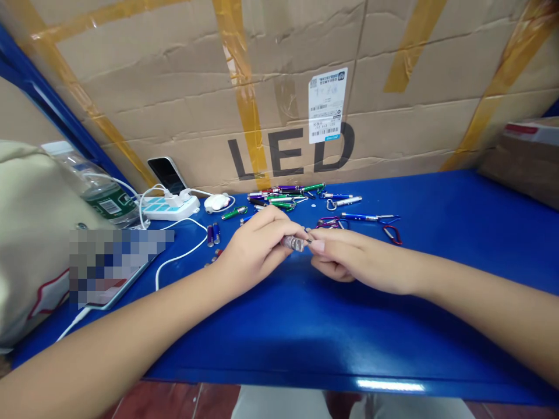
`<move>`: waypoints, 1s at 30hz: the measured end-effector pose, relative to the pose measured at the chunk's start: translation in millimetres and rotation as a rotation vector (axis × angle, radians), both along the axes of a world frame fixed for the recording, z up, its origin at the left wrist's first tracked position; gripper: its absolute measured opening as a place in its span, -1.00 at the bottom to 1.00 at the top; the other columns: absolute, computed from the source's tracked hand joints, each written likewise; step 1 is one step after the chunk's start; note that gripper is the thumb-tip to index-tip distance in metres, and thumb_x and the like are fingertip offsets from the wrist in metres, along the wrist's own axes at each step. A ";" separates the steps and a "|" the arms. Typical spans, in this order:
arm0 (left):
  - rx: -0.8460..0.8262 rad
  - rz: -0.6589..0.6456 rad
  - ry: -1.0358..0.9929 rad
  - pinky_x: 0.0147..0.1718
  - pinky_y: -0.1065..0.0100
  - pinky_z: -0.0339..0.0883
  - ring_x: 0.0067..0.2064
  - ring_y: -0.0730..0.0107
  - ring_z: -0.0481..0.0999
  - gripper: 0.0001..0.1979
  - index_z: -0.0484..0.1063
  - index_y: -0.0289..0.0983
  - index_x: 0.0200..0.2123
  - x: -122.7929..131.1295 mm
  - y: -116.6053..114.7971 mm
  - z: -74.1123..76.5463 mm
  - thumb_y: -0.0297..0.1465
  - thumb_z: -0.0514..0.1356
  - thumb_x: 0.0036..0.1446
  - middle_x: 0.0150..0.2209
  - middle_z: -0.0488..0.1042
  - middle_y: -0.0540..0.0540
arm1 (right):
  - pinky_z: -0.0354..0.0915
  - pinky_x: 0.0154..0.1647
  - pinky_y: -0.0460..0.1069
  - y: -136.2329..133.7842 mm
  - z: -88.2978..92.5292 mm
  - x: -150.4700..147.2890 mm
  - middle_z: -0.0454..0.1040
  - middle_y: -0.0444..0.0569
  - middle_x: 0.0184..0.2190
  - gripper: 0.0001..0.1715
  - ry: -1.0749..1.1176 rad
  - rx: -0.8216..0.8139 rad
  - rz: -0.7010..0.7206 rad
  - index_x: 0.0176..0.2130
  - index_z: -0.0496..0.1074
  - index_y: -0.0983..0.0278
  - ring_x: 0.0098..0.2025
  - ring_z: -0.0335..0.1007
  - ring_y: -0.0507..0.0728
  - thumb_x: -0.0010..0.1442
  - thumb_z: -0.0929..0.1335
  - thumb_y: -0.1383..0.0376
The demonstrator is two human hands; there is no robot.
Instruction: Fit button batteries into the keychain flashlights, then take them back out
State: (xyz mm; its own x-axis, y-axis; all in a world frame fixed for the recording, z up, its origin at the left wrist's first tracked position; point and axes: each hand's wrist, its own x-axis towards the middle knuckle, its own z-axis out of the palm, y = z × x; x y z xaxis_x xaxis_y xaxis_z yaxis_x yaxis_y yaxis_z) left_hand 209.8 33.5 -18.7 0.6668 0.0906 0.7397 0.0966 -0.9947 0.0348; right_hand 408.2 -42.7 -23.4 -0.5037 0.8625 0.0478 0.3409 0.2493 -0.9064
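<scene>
My left hand (257,244) is closed around a small silvery, ribbed cylinder (293,243) whose end points right. The rest of that piece is hidden in my fingers. My right hand (338,253) meets it from the other side, thumb and finger pinching a tiny dark piece (309,240) close to the cylinder's end; its kind is too small to make out. Just behind my hands lie several slim metal penlights (283,199) in green, blue, purple and silver, some with carabiner clips. A blue penlight (360,217) and a red carabiner (393,235) rest beyond my right hand.
Short blue and purple tubes (213,234) stand left of my left hand. A white power strip (172,206) with cables, a phone (124,273), a bottle (107,198) and a beige bag (39,233) crowd the left. A big cardboard box (183,110) walls off the blue table's back (279,343).
</scene>
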 end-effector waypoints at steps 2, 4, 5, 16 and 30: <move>-0.043 0.001 0.013 -0.31 0.45 0.36 -0.29 0.48 0.44 -0.81 0.46 -0.27 -0.18 0.8 -0.9 -0.4 -0.62 0.21 0.16 -0.30 0.45 -0.02 | 0.04 -0.50 -0.02 1.6 0.2 1.3 0.08 -0.23 -0.59 -0.55 -0.068 0.049 -0.053 -0.48 0.06 0.18 -0.55 -0.04 0.00 0.40 0.08 0.06; -0.122 0.023 0.017 -0.25 0.42 0.37 -0.25 0.46 0.45 -0.82 0.47 -0.28 -0.16 1.7 -0.8 -1.5 -0.59 0.21 0.18 -0.28 0.45 -0.04 | 0.06 -0.46 -0.01 4.0 2.6 3.5 0.11 -0.21 -0.58 -0.58 -0.166 0.138 -0.127 -0.47 0.07 0.18 -0.53 0.01 0.02 0.38 0.08 0.09; -0.182 0.045 0.023 -0.21 0.40 0.37 -0.23 0.44 0.45 -0.84 0.49 -0.28 -0.15 2.1 -0.2 -2.2 -0.54 0.21 0.20 -0.27 0.44 -0.05 | 0.07 -0.44 -0.01 5.3 4.5 5.0 0.12 -0.20 -0.57 -0.60 -0.218 0.189 -0.169 -0.47 0.06 0.18 -0.52 0.03 0.03 0.38 0.07 0.10; -0.722 0.126 0.338 -0.14 0.33 0.28 -0.22 0.37 0.37 -0.75 0.54 -0.29 -0.07 5.0 -3.6 2.7 -0.37 0.15 0.24 -0.31 0.36 -0.04 | -0.05 -0.50 -0.03 6.9 10.8 2.3 0.27 -0.12 -0.55 -0.79 -0.854 0.450 -0.416 -0.34 0.13 0.20 -0.54 0.16 0.08 0.32 0.10 0.21; -1.074 0.046 0.290 -0.44 0.46 0.11 -0.47 0.56 0.25 -0.78 0.47 -0.30 -0.33 7.7 -12.2 5.6 -0.29 0.14 0.26 -0.53 0.29 0.11 | -0.22 -0.60 -0.02 2.7 9.9 -9.4 0.51 0.12 -0.57 -0.62 -1.319 0.764 -0.466 -0.21 0.34 0.39 -0.59 0.40 0.18 0.34 0.08 0.22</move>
State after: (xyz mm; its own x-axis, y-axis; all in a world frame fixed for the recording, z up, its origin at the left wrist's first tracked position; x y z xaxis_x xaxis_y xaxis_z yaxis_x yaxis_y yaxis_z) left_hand 217.5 21.2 -13.1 0.7814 0.6191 0.0786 0.2768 -0.4567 0.8455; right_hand 398.8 -40.0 -13.4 -0.2511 0.9250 0.2852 0.9238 0.1410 0.3561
